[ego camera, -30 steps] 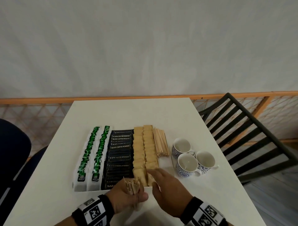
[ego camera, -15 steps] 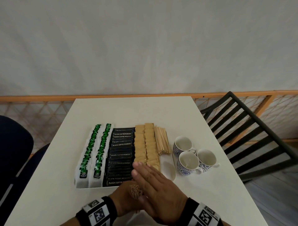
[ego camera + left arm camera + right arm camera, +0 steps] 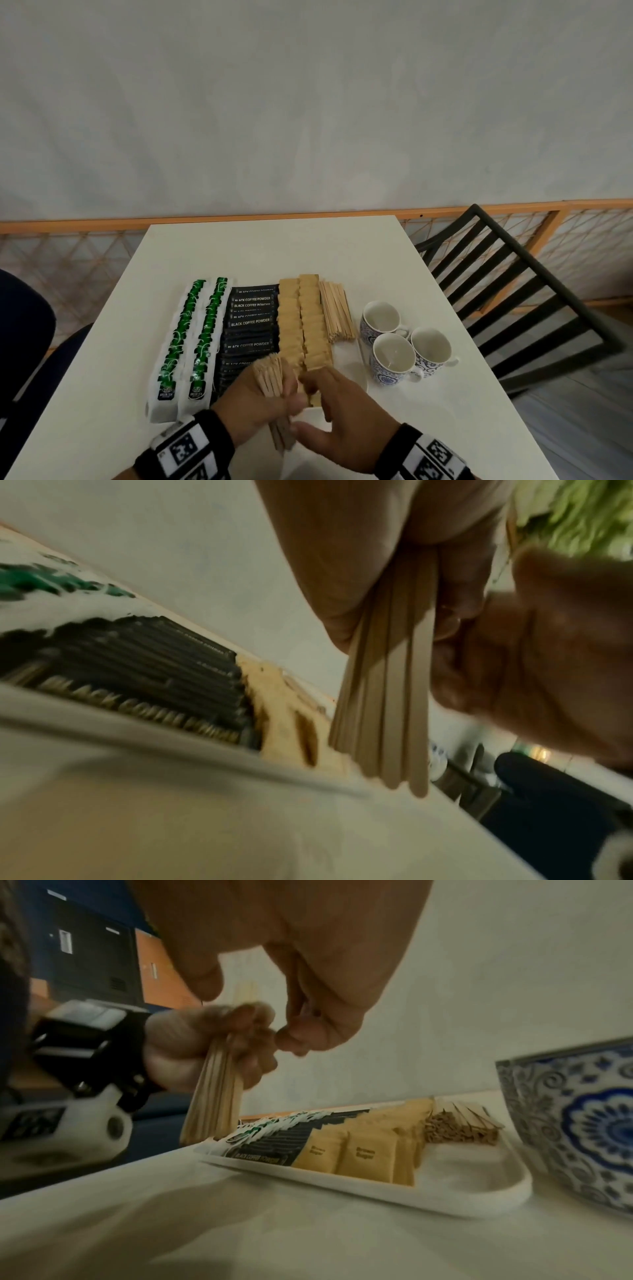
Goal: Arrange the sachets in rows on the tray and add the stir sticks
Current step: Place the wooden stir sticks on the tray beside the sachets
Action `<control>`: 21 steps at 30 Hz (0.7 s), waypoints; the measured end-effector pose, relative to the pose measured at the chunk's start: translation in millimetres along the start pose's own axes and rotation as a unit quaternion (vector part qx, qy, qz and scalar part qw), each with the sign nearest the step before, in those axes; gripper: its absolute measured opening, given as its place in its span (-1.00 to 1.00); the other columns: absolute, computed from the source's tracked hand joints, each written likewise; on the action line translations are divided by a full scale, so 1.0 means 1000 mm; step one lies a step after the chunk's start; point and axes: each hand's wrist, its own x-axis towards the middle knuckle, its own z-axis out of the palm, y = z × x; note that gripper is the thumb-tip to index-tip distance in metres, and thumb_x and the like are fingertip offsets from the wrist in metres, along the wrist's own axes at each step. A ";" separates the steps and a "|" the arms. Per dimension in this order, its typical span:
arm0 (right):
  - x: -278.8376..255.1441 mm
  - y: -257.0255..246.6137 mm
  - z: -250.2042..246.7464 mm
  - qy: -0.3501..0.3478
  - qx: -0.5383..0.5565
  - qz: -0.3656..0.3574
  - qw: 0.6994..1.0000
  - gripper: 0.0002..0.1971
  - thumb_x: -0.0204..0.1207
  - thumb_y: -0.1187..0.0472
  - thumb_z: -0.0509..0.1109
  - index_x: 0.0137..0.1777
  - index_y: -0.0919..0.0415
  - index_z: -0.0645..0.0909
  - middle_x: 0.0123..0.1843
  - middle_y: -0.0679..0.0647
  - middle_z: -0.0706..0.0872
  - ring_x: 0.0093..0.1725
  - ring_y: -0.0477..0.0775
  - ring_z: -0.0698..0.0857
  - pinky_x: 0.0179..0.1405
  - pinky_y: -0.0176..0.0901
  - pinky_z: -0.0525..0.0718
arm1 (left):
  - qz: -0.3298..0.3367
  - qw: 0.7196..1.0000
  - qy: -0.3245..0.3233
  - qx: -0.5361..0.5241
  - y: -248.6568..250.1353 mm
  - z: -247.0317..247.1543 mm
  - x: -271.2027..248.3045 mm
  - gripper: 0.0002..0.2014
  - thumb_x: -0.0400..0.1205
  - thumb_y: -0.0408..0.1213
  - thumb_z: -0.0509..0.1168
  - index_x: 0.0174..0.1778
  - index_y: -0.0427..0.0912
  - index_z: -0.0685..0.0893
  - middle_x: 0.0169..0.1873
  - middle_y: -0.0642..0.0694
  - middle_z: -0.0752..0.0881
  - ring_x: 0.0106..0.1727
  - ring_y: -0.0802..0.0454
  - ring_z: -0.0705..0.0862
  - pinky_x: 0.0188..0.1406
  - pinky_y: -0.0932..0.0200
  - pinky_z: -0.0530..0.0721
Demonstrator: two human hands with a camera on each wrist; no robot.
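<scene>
A white tray [image 3: 356, 373] holds rows of green tea sachets [image 3: 191, 335], black coffee sachets [image 3: 250, 329] and brown sugar sachets [image 3: 301, 325]. A pile of stir sticks [image 3: 335, 315] lies at the tray's far right. At the tray's near edge my left hand [image 3: 253, 404] grips a bundle of stir sticks [image 3: 270, 377] upright, with their lower ends just above the table [image 3: 215, 1096]. My right hand [image 3: 335, 411] is close on the right. Its bent fingers touch the left hand's fingers [image 3: 287, 1039], and nothing shows between thumb and fingers.
Three blue-patterned cups [image 3: 394, 356] stand right of the tray, one of them large in the right wrist view [image 3: 582, 1123]. A black slatted chair [image 3: 513, 291] is beyond the white table's [image 3: 274, 246] right edge. The tray's near right corner [image 3: 479, 1202] is bare.
My right hand left the near brown sachets, passed flat over the top of the bundle, and now lies beside it with fingers bent. The bundle's top leans further over the tray.
</scene>
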 end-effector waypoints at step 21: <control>0.049 0.001 0.025 -0.041 0.171 0.104 0.979 -0.51 0.24 0.23 0.46 0.23 0.03 0.61 0.11 0.14 0.76 0.11 0.20 0.74 0.09 0.19 0.74 | -0.057 0.997 -0.034 -0.047 0.031 0.005 0.025 -0.69 0.13 -0.35 0.62 -0.53 -0.13 0.55 -0.03 -0.14 0.74 0.03 -0.04 0.72 -0.05 0.07 0.68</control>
